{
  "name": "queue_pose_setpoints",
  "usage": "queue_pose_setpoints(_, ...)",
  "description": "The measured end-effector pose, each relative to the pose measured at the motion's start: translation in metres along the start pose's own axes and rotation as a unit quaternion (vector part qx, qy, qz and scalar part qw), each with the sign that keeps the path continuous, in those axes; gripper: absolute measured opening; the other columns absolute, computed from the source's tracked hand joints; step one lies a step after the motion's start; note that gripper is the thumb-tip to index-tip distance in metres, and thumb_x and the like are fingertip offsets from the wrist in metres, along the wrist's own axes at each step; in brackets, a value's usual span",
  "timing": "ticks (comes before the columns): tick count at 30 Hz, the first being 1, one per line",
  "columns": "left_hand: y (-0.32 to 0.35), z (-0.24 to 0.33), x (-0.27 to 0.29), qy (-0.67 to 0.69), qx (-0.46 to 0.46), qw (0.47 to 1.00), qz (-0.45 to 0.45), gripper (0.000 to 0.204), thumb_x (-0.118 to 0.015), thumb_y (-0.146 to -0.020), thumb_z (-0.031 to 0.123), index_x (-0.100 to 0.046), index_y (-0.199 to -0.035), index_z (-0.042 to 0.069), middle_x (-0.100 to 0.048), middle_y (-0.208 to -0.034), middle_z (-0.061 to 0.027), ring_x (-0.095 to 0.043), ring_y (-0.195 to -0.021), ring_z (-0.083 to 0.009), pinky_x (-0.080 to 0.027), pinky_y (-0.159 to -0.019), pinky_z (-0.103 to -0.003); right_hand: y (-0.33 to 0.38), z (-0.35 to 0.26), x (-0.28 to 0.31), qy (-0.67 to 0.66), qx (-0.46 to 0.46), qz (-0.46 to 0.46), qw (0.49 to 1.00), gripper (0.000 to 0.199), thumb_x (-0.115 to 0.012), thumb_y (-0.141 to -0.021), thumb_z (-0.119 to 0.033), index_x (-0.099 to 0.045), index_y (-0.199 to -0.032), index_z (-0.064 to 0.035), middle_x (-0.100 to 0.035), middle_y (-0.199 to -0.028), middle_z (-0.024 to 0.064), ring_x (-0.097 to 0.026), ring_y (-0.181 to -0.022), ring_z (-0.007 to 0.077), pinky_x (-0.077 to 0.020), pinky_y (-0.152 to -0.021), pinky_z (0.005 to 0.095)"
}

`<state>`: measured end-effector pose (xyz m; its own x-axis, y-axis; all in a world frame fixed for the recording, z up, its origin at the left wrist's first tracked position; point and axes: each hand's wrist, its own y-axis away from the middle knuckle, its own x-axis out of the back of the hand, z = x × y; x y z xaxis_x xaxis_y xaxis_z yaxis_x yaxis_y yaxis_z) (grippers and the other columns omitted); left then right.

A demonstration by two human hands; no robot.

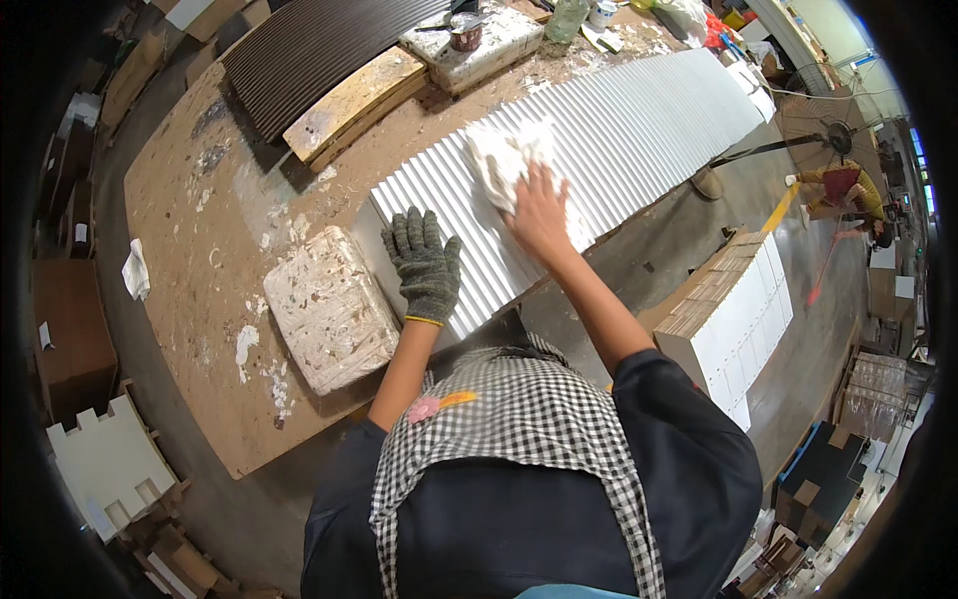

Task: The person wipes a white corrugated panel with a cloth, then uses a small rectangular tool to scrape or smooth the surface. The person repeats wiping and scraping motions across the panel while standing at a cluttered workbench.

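A long white ribbed panel (pixel 639 125) lies aslant across the brown worktable. My left hand (pixel 423 265), in a dark grey-green knit glove with a yellow cuff edge, rests flat on the panel's near-left end, fingers spread. Bare, my right hand (pixel 540 215) presses a crumpled white cloth (pixel 509 155) onto the ribs near the middle; the cloth partly hides the ribs beneath it. Beside my gloved hand, a paint-spattered wrapped block (pixel 334 309) sits against the panel's left end.
Paint flakes dot the worktable (pixel 185 290). At its far side are a dark ribbed panel (pixel 309 55), a wooden beam (pixel 354 105) and a spattered block (pixel 489 50) bearing a small tub (pixel 466 33). White-faced stacked boards (pixel 738 309) and a black fan (pixel 836 137) stand right.
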<state>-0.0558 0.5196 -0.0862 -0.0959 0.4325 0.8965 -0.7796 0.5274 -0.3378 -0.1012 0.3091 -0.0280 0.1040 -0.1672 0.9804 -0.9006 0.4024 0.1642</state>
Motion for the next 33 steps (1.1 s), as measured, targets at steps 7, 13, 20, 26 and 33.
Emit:
queue_pose_setpoints(7, -0.010, 0.007, -0.001, -0.022, 0.006, 0.999, -0.032, 0.063, -0.059, -0.098, 0.040, -0.048, -0.145, 0.000, -0.039, -0.157, -0.0209, -0.027, -0.149, -0.0401, -0.010, -0.125, -0.058, -0.203, -0.032, 0.013, -0.005, 0.070, -0.047, 0.996, 0.048, -0.059, -0.089, -0.044, -0.069, -0.121, -0.0090, -0.073, -0.108, 0.0159, -0.071, -0.102, 0.0341, -0.0530, -0.093, 0.0493)
queue_pose_setpoints(13, -0.007, -0.003, -0.001, -0.044, 0.009, 0.998, -0.036, 0.064, -0.056, -0.099, 0.043, -0.048, -0.146, 0.002, -0.039, -0.157, -0.0207, -0.028, -0.148, -0.0396, -0.010, -0.125, -0.058, -0.152, 0.008, 0.016, -0.073, 0.012, 0.230, 0.970, 0.041, -0.083, -0.074, -0.037, -0.072, -0.108, -0.0161, -0.060, -0.128, 0.0154, -0.054, -0.123, 0.0400, -0.0460, -0.096, 0.0572)
queue_pose_setpoints(20, -0.104, 0.000, 0.009, 0.150, 0.024, 0.986, -0.073, 0.057, -0.055, -0.100, 0.047, -0.055, -0.137, 0.004, -0.054, -0.141, -0.0216, -0.046, -0.132, -0.0382, -0.027, -0.119, -0.053, 0.078, 0.085, 0.013, -0.035, -0.032, 0.147, 0.988, 0.038, -0.084, -0.073, -0.021, -0.072, -0.106, -0.0071, -0.060, -0.127, 0.0126, -0.055, -0.119, 0.0361, -0.0453, -0.097, 0.0512)
queue_pose_setpoints(26, -0.248, -0.003, -0.110, 0.214, -0.004, 0.957, -0.194, 0.056, -0.030, -0.108, 0.041, -0.051, -0.147, 0.006, -0.046, -0.156, -0.0152, -0.042, -0.144, -0.0315, -0.030, -0.122, -0.040, 0.102, 0.106, 0.083, -0.412, -0.145, 0.167, 0.884, 0.027, -0.072, -0.091, -0.018, -0.072, -0.111, 0.0011, -0.075, -0.090, 0.0048, -0.066, -0.081, 0.0123, -0.0523, -0.075, 0.0317)
queue_pose_setpoints(33, -0.256, 0.011, -0.129, 0.154, -0.054, 0.954, -0.250, 0.054, -0.022, -0.108, 0.029, -0.037, -0.157, 0.011, -0.034, -0.165, -0.0084, -0.043, -0.144, -0.0295, -0.032, -0.121, -0.039, 0.009, 0.077, 0.013, -0.054, -0.119, 0.171, 0.977, 0.034, -0.075, -0.072, -0.016, -0.070, -0.105, -0.0086, -0.063, -0.102, 0.0172, -0.060, -0.100, 0.0375, -0.0487, -0.084, 0.0498)
